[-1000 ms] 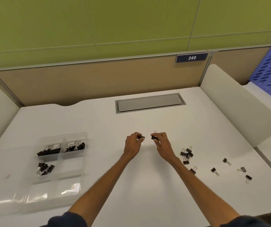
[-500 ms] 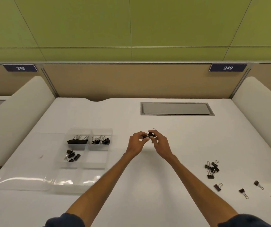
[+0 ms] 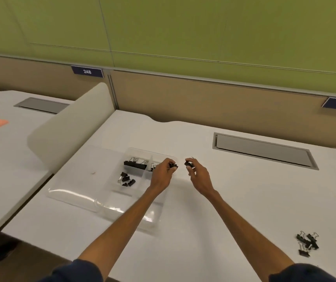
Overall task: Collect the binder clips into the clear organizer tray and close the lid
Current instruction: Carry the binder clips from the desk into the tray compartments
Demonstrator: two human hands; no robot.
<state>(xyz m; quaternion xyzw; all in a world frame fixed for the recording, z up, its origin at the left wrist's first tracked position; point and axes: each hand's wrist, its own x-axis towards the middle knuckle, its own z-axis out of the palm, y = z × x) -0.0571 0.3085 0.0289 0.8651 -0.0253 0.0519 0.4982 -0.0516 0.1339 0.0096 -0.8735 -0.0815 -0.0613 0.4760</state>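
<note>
Now, step: on the white desk (image 3: 244,200), we judge we are dropping two clips into the clear plastic compartmented organizer tray (image 3: 120,202), whose flat clear lid (image 3: 75,190) lies folded open to the left.
Doing it well: we should bring each hand low over a compartment before letting go, so no clip bounces over a wall. Our right hand has yet to cross the rim.
Left hand (image 3: 162,174): fingers curled, pinching a small black binder clip (image 3: 173,165) above the tray's far right compartment.
Right hand (image 3: 198,176): thumb and forefinger pinch a second black clip (image 3: 189,164), the other fingers loose; it hovers just beside the tray's right edge.
Stored clips (image 3: 135,164): in both far compartments and the middle left one.
Loose clips (image 3: 307,242): a small heap, well apart at the desk's right front, so the lid waits.
</note>
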